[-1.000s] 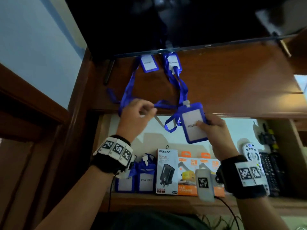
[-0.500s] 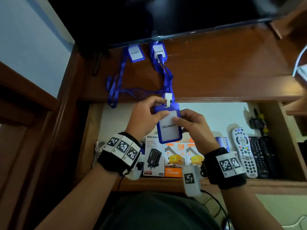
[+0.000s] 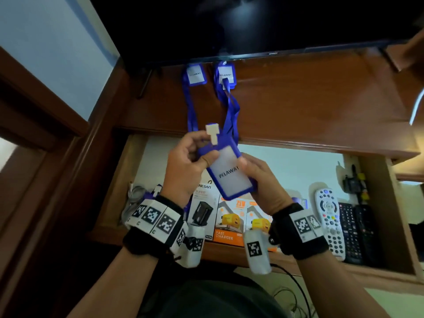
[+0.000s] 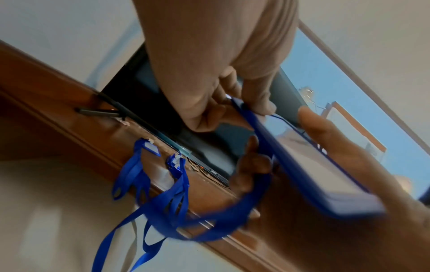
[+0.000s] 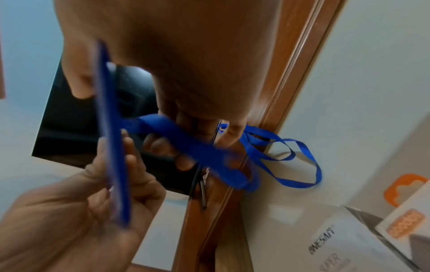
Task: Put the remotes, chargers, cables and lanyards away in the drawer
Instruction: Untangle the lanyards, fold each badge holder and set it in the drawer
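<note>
While the left hand (image 3: 185, 161) pinches the badge holder's (image 3: 229, 173) top, the right hand (image 3: 261, 182) grips its side. Both hold it above the open drawer (image 3: 286, 166).

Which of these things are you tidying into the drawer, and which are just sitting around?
For the job:
- badge lanyard held by both hands, left and right
- two lanyards on the wooden top
- drawer
- charger boxes, remotes, white cable, already inside

Just there:
- television
- wooden top
</note>
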Tool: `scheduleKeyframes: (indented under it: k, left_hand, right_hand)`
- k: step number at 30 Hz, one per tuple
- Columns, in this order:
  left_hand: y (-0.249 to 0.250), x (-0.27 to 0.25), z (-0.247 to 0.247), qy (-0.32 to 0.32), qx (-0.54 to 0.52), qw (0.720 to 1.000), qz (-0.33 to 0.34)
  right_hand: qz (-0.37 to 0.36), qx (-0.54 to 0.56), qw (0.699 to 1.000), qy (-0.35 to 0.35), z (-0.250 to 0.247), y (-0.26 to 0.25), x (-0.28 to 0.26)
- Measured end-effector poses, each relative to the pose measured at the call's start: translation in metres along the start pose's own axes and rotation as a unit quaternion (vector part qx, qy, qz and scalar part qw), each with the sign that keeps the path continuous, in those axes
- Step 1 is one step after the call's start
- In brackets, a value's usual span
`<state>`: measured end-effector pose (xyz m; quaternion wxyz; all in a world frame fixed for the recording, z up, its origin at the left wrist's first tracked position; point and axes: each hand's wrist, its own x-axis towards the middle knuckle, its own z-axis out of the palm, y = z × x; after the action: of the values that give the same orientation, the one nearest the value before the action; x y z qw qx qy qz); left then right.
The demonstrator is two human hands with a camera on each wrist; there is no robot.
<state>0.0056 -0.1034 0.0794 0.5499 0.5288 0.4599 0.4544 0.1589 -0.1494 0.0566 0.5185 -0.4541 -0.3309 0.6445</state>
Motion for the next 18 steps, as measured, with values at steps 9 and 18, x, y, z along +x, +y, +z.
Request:
scheduleKeyframes:
  k: [9, 18]
  left_hand:
    - [0.006, 0.012, -0.017, 0.098, -0.031, 0.995, -0.006]
    - [0.050, 0.047, -0.086, -0.217, 0.343, 0.914, -0.006]
  right_hand:
    - [-0.037, -0.075, 0.996, 0.042, 0.019, -0.009, -0.013]
    - [-0.006, -0.140, 0.990, 0.018, 0.037, -0.029, -0.019]
